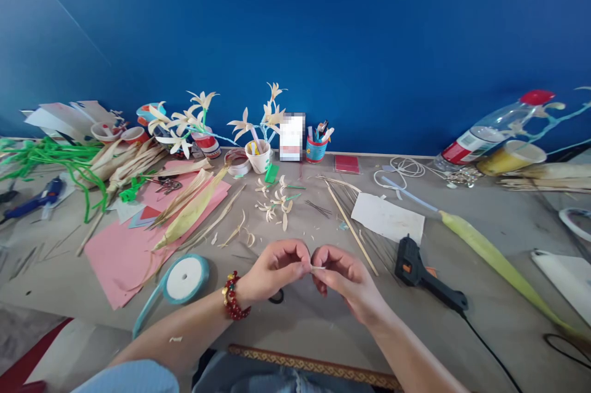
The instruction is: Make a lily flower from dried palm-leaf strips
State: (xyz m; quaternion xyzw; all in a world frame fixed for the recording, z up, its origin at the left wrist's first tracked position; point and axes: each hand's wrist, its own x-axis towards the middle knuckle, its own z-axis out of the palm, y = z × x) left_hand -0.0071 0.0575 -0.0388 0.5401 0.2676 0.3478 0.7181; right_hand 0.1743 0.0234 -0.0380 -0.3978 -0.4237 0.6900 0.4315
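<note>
Both hands meet above the table near its front edge. My left hand [282, 267], with a red beaded bracelet [235, 296] at the wrist, pinches one end of a small pale strip [317, 268]. Thumb and fingers of my right hand [341, 273] close on the strip's other end. Most of the strip is hidden by the fingertips. Just beyond the hands lie small cream flowers with green stems [279, 201]. A black glue gun [422, 273] rests to the right of my right hand, and a roll of teal ribbon [185, 279] is left of my left hand.
Pink paper [113, 257] and dried husks [184, 214] spread at the left. White cups [259, 159] with flowers stand along the back wall. A thin stick [351, 226], white paper [388, 218], a yellow-green husk [489, 251] and a plastic bottle [494, 128] are at the right.
</note>
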